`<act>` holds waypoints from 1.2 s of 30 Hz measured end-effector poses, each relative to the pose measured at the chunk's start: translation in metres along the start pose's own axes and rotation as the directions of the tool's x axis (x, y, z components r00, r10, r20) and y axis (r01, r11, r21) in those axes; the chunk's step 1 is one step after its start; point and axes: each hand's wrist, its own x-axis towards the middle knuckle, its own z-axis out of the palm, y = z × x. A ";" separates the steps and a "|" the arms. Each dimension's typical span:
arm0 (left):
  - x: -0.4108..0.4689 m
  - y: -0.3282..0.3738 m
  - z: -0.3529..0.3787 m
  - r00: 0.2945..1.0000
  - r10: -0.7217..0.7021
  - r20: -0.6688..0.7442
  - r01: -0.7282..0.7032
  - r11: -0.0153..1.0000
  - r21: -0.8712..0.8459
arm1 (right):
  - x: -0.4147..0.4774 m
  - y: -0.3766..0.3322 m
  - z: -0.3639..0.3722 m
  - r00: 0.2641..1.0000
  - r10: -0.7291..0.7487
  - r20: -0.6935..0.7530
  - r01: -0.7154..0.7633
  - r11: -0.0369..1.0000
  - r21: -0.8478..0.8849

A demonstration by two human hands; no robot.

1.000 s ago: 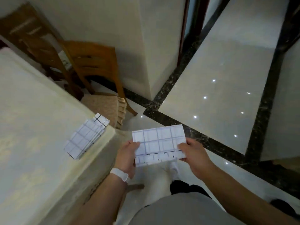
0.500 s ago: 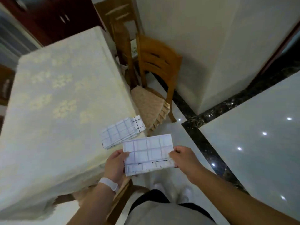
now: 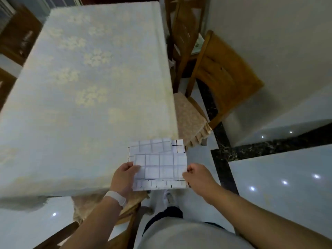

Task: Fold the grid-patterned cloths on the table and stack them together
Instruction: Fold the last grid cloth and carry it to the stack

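Observation:
A folded white cloth with a grey and black grid [image 3: 160, 170] is held flat in the air between both hands, just off the table's near right corner. My left hand [image 3: 124, 176] pinches its left edge and my right hand [image 3: 199, 177] pinches its right edge. Behind it, a stack of folded grid cloths [image 3: 156, 146] lies on the corner of the table [image 3: 86, 83], and the held cloth covers the stack's near part.
The table carries a pale cloth with a flower pattern. A wooden chair with a cushion [image 3: 213, 83] stands at its right side, and another chair [image 3: 100, 225] is below my left arm. Glossy floor tiles [image 3: 280, 186] lie to the right.
My view has swung left from the floor to the table. Both hands have carried the folded cloth toward the stack, and it now overlaps the stack's near edge.

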 end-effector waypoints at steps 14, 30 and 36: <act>0.073 0.027 -0.018 0.996 0.083 -0.023 -0.079 0.986 0.144 | 0.079 -0.046 0.022 1.000 0.005 -0.024 -0.009 0.984 -0.176; 0.090 0.013 -0.010 0.990 0.117 -0.081 -0.059 0.856 0.513 | 0.117 -0.034 0.031 0.999 0.024 0.041 -0.010 0.947 -0.321; 0.080 -0.001 -0.005 0.802 0.566 0.192 -0.438 0.338 0.833 | 0.098 -0.043 0.017 0.934 -0.339 0.116 0.330 0.688 -0.646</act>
